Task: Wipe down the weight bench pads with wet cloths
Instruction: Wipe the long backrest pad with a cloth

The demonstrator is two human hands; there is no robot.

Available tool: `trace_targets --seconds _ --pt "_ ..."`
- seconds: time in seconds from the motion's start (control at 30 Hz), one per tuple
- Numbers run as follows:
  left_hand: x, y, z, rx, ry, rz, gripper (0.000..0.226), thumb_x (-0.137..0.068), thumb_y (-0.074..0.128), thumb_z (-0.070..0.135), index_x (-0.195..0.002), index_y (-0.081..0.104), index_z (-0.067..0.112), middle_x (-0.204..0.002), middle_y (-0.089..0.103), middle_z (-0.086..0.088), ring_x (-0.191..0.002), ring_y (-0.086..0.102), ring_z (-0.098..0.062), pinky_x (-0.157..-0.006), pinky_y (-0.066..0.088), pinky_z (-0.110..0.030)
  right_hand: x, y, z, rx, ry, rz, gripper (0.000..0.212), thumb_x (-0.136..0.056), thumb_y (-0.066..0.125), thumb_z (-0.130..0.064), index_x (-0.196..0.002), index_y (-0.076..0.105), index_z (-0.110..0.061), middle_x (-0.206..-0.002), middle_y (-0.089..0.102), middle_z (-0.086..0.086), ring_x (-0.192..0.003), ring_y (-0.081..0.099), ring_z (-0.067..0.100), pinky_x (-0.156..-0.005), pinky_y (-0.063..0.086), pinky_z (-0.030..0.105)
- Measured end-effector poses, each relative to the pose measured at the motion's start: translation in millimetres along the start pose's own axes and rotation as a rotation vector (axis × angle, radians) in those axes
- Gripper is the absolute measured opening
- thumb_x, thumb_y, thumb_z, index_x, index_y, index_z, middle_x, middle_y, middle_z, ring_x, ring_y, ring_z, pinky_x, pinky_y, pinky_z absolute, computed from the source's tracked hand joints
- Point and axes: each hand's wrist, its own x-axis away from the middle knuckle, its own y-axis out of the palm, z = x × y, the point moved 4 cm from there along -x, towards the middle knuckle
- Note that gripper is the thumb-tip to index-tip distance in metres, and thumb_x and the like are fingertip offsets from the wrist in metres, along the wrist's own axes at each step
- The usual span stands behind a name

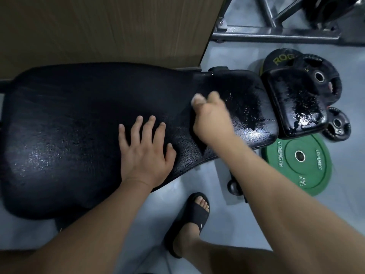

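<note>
The long black bench pad (69,119) fills the left and middle of the view, wide at the left and narrow at the right. Water beads glisten on its narrow end. A smaller black seat pad (296,99) beyond that end is also wet. My left hand (146,151) rests flat on the pad near its front edge, fingers spread. My right hand (211,117) is blurred and curled into a fist on the narrow part. It seems to grip a dark cloth (197,141), which is hard to tell from the pad.
A green weight plate (308,175) lies on the grey floor at the right, with black plates (320,76) stacked behind the seat pad. A wooden panel (98,26) stands behind the bench, and a steel frame (276,34) at the top right. My foot in a black slide (193,214) is below.
</note>
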Motion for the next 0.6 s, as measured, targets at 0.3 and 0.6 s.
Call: trace_targets --seconds 0.3,0.6 --pt "-1 -1 1 -0.001 0.004 0.001 0.057 -0.095 0.044 0.046 -0.145 0.051 0.018 -0.156 0.043 -0.008 -0.148 0.031 -0.035 -0.118 0.015 -0.067 -34 -10 34 0.058 0.193 0.029 0.035 -0.084 0.049 -0.001 -0.118 0.058 -0.008 -0.114 0.043 0.016 -0.1 0.053 0.04 -0.074 0.043 0.038" --pt "-2 -2 2 -0.007 0.005 -0.026 0.059 -0.095 0.042 0.047 -0.146 0.05 0.019 -0.157 0.042 -0.008 -0.149 0.029 -0.035 -0.12 0.013 -0.066 -61 -13 40 0.08 0.119 -0.029 0.027 -0.091 0.052 -0.007 -0.117 0.058 -0.012 -0.113 0.041 0.015 -0.087 0.053 0.036 -0.071 0.043 0.038"
